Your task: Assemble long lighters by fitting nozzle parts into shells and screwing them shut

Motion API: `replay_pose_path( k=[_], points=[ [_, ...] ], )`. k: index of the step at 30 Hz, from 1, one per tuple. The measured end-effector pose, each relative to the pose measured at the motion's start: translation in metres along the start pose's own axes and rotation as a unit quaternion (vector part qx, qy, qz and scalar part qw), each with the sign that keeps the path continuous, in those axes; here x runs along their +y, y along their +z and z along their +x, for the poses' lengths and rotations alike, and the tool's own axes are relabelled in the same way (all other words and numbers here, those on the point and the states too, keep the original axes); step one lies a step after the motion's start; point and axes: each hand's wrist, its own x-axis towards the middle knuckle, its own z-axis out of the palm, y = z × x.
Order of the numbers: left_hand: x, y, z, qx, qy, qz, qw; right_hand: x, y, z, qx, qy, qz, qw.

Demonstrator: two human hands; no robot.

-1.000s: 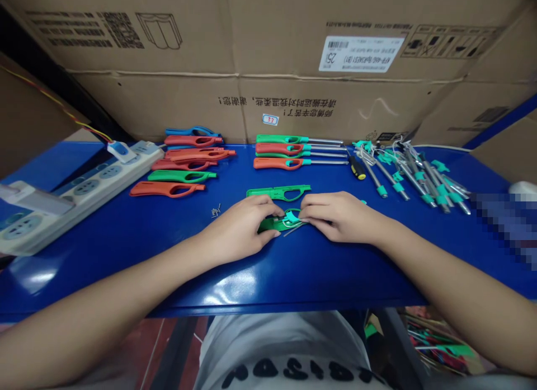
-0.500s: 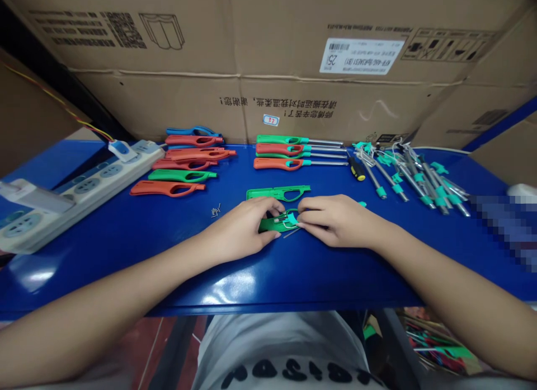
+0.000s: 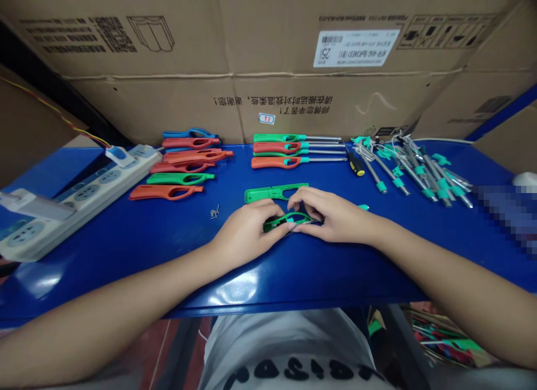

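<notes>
**Green handle shell (image 3: 276, 224) lies crosswise between two hands**

Both forearms (image 3: 138, 292) slant inward over the blue table (image 3: 319, 275), meeting just ahead of the body. The shell lies between the hands, touching both, its long axis running left to right and its looped end toward the right. The left hand (image 3: 254, 226) is closed on the solid end, thumb on the near side, fingers bent over the far side. The right hand (image 3: 329, 214) curls at the looped end, forefinger arched and thumb beneath, nearly meeting the left thumb; what it pinches there is hidden. A teal piece (image 3: 290, 220) shows inside the shell. Just beyond lies a second green shell (image 3: 260, 194), roughly parallel; farther back, lighters (image 3: 274, 163) point their metal tubes rightward, beside a screwdriver (image 3: 356, 164).
</notes>
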Motion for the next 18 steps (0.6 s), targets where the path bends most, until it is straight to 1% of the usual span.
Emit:
replay_pose_path(
  k=[5,11,14,18],
  points=[
    [-0.0006,0.0017,0.0000,0.007,0.015,-0.011,1.000,-0.0001,-0.0001,-0.0001,-0.011,0.008,-0.005,1.000],
    [0.0000,0.0006,0.0004,0.005,0.007,-0.017,1.000,0.0025,-0.0038,-0.0012,-0.026,0.002,-0.011,1.000],
    [-0.0022,0.0000,0.0013,0.005,0.006,-0.022,1.000,0.0037,-0.0062,-0.0012,-0.038,-0.002,-0.010,0.999],
    [-0.0064,-0.0031,0.0023,0.009,0.018,-0.030,0.999,0.0048,-0.0094,-0.0010,-0.037,-0.006,-0.019,0.999]
  ],
)
